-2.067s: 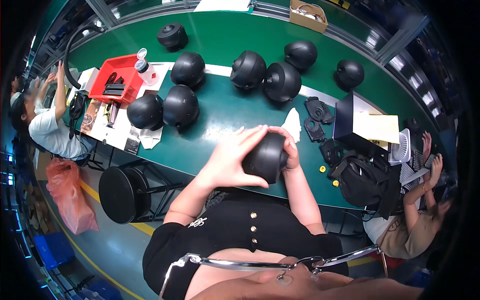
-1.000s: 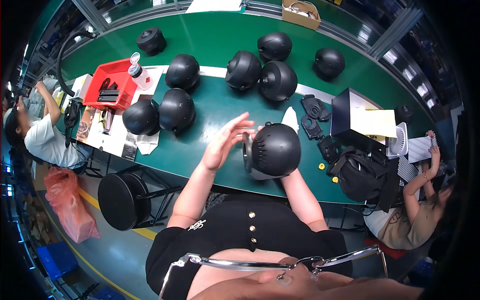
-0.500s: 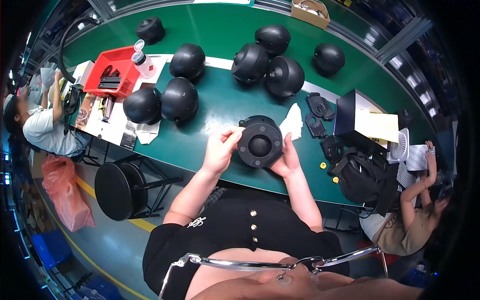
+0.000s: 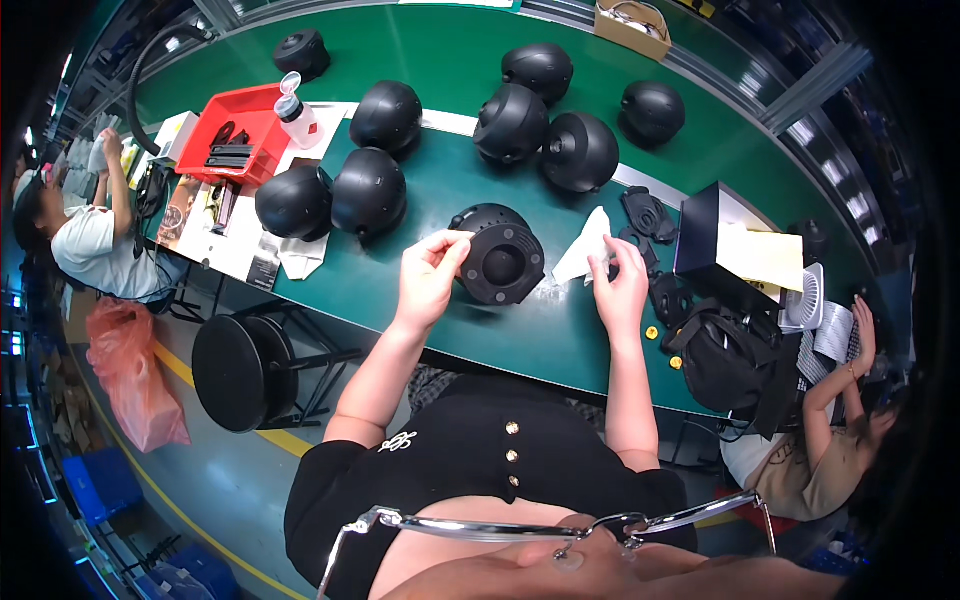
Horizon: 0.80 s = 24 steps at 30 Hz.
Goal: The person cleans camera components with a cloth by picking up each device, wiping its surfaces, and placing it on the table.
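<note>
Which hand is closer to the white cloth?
Right. The right hand is at the white cloth's right edge; the left hand is farther off, left of it, holding the black ball.

Bench (image 4: pixel 545 335) bright, faint sheen; edges bent, dark, perhaps blurred.

A black short-sleeved top (image 4: pixel 590 450) bears a row of three round, gold-coloured buttons (image 4: pixel 513 455). Left of the button row sits a white, script-like emblem (image 4: pixel 397 441); grey-and-dark patterned cloth (image 4: pixel 430 390) shows to its upper left, shiny silvery-framed eyeglasses (image 4: pixel 480 528) below.
</note>
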### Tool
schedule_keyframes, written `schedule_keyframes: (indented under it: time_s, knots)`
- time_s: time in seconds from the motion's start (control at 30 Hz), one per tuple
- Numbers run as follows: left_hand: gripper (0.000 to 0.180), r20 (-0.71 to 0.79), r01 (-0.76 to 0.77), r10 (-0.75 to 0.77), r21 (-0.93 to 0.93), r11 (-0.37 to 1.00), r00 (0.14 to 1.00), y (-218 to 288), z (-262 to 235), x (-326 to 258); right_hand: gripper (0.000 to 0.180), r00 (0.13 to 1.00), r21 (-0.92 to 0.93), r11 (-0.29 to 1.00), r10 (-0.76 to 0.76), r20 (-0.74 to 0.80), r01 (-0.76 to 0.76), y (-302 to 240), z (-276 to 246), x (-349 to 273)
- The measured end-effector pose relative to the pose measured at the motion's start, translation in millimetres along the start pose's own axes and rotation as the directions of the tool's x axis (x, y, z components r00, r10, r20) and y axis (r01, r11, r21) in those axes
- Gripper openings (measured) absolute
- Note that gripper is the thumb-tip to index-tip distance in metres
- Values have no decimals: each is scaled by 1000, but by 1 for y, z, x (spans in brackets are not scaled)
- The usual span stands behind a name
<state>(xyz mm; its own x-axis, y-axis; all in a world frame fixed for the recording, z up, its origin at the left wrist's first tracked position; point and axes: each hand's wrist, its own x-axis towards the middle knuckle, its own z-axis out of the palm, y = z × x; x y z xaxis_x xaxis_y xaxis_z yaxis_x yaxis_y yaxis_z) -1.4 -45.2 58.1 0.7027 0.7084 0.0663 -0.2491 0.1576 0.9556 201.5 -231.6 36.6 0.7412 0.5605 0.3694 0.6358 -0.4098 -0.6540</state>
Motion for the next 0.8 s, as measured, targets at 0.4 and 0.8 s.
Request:
schedule_keyframes:
  time_s: [0.4,0.8]
  knots:
    - [18,-62,30,-33,-52,998,998,-6,-7,12,14,977,709,672,157,148,-215,17,21,-1]
    - [16,-52,-6,12,114,993,999,4,15,-1,22,983,461,869,-156,-93,182,-77,40,-15]
